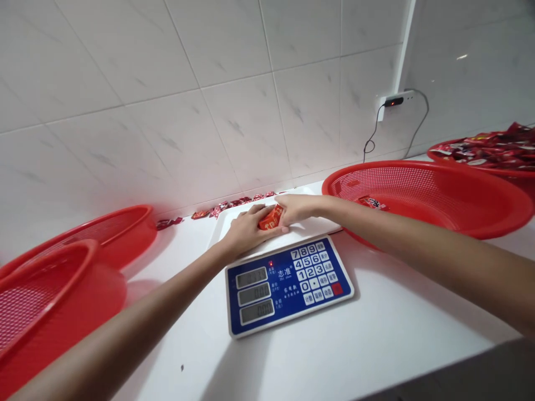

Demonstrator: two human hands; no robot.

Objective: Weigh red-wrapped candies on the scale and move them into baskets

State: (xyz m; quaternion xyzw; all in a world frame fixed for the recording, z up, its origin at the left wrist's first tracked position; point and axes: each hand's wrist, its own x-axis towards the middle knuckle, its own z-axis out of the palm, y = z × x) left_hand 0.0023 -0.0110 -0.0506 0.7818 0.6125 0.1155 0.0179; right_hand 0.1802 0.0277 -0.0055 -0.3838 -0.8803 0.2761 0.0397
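A digital scale (292, 284) with a blue keypad panel and a white weighing tray (225, 220) stands on the table. On its tray are red wrapped packets (271, 218), bunched between my two hands; how many there are is hidden. My left hand (249, 225) curls around them from the left, its thumb along the near side. From the right, my right hand (297, 209) grips them with bent fingers. Both hands rest low over the tray. Digits glow faintly on the scale's display (254, 292), the top line too dim to read surely.
At right stands a red mesh basket (418, 217) holding a red packet (373, 203). Behind it a heaped basket (493, 147) of packets stands. Two red baskets (100, 278) are on the left. Loose packets (234, 205) line the tiled wall. A cable (370, 139) hangs from a socket.
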